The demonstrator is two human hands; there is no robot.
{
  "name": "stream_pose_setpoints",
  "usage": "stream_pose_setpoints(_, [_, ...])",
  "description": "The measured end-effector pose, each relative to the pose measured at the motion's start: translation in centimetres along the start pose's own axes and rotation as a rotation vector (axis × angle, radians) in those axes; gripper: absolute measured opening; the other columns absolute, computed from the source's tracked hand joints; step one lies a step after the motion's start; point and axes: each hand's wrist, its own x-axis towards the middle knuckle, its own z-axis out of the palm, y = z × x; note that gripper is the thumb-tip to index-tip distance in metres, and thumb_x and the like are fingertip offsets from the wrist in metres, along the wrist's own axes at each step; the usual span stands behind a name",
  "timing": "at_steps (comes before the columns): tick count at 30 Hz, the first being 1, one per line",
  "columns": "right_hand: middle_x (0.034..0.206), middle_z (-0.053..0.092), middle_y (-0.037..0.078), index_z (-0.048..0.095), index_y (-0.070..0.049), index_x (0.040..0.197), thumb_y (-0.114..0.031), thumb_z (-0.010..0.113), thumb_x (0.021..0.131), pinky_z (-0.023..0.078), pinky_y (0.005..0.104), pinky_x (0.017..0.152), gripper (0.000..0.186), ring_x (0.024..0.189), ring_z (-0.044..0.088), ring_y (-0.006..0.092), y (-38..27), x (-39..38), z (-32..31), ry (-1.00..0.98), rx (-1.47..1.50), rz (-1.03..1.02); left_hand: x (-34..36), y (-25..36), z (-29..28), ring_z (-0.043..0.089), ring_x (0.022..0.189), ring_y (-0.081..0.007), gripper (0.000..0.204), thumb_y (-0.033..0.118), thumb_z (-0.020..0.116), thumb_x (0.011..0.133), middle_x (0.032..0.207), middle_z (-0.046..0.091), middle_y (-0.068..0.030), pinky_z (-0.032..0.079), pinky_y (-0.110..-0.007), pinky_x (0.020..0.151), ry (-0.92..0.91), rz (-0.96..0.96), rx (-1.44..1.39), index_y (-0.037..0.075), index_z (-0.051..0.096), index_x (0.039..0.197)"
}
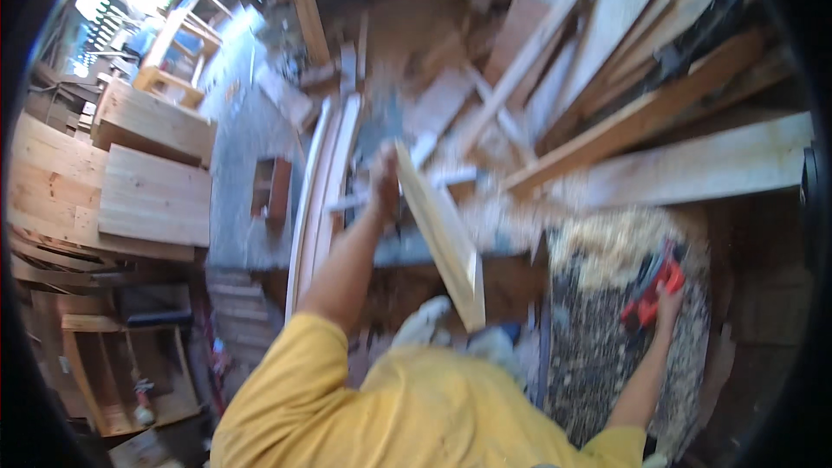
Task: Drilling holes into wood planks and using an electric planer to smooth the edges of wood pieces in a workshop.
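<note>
Gripping the far end of a pale wooden board (440, 234), the L hand (384, 182) has its fingers curled round the edge, approx., as blur hides the exact finger placement. Board is at mid-view, over the near edge of the blue-grey desk (238, 230); long axis runs from the L hand back twd the yellow shirt (451, 412), angling a bit R, near end well apart from either hand. L hand is clearly the nearer one, in contact; R hand (669, 289) is off to the R, well away, w/ the board lying to its L.

R hand is wrapped round the handle of a red-and-black handheld power tool (646, 293); exact type can't be told at this res. Tool sits over a dark, streaky surface (589, 338) strewn w/ wood shavings (628, 238), apart from the board. Long white strips (308, 199) lie just L of the L hand, a small brown wooden box (276, 186) further L. Re brands, labels, writing: none legible on board, tool or elsewhere
</note>
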Motion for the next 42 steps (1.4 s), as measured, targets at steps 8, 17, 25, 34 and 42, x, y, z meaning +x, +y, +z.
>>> stream_pose_setpoints(8, [0.127,0.052,0.026,0.049,0.007,0.124,-0.029,0.078,0.071,0.037,0.0383,0.103,0.071,0.119,0.05,0.0353,-26.6,-19.2,10.8,-0.788,0.12,-0.562,-2.3,1.6,5.6,0.061,0.085,-0.0283,0.038,0.038,0.052,0.092,0.09,0.064,-0.0181,0.047,-0.036,0.079,0.008,0.127,0.134,0.002,0.062,0.098])
stream_pose_setpoints(17, [0.098,0.065,0.017,0.056,0.003,0.109,-0.011,0.075,0.066,0.048,0.0375,0.085,0.049,0.093,0.063,0.0294,-35.0,-24.0,18.6,-0.682,-0.033,-0.567,-3.5,-3.7,2.6,0.052,0.115,-0.0303,0.051,0.045,0.051,0.091,0.119,0.055,-0.0242,0.039,-0.038,0.097,-0.239,0.313,0.225,0.001,0.056,0.116])
stream_pose_setpoints(25, [0.102,0.062,0.011,0.051,0.004,0.115,0.006,0.064,0.072,0.049,0.0309,0.085,0.045,0.093,0.061,0.0186,-42.7,-25.6,8.5,-0.842,0.56,-0.305,-20.0,-17.7,-4.6,0.053,0.101,-0.0367,0.073,0.067,0.04,0.087,0.109,0.055,-0.0118,0.039,-0.062,0.082,-0.354,-1.466,-0.091,0.005,0.047,0.126])
stream_pose_setpoints(34, [0.11,0.06,0.014,0.05,0.003,0.119,-0.005,0.064,0.067,0.046,0.039,0.093,0.054,0.1,0.06,0.0255,-39.9,-27.9,-3.0,-0.503,1.017,-0.309,-9.4,-7.1,-0.6,0.038,0.129,-0.0365,0.072,0.06,0.034,0.092,0.144,0.037,-0.0137,0.026,-0.052,0.11,-0.058,-0.707,-1.293,0.01,0.031,0.143])
stream_pose_setpoints(42, [0.115,0.06,0.018,0.049,0.003,0.125,-0.021,0.061,0.076,0.047,0.0477,0.093,0.055,0.102,0.061,0.0348,-23.7,-21.0,2.8,-0.398,1.305,0.127,-2.2,12.3,-10.4,0.048,0.12,-0.0326,0.062,0.044,0.048,0.091,0.133,0.049,-0.0145,0.04,-0.048,0.101,-0.299,-0.082,-1.23,0.005,0.036,0.138])
